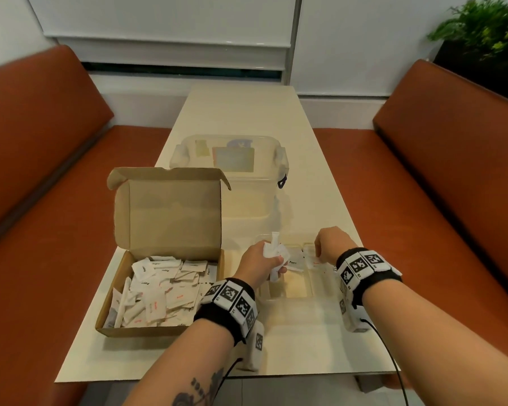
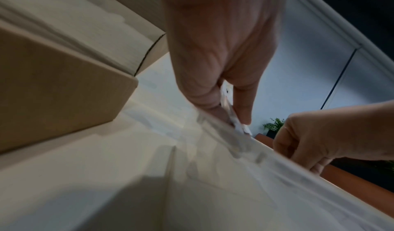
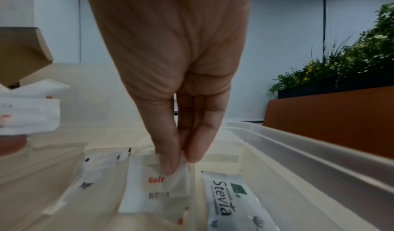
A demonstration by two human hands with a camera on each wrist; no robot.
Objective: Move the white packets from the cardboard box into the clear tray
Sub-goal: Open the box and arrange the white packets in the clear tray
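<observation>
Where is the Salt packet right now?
In the right wrist view, the Salt packet is pinched by the right hand inside the clear tray, just left of the Stevia packet.

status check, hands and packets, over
Left hand grips a bunch of packets over the tray. Right hand pinches a Salt packet in the tray. Many packets still in the box. Nothing blocking.
</observation>
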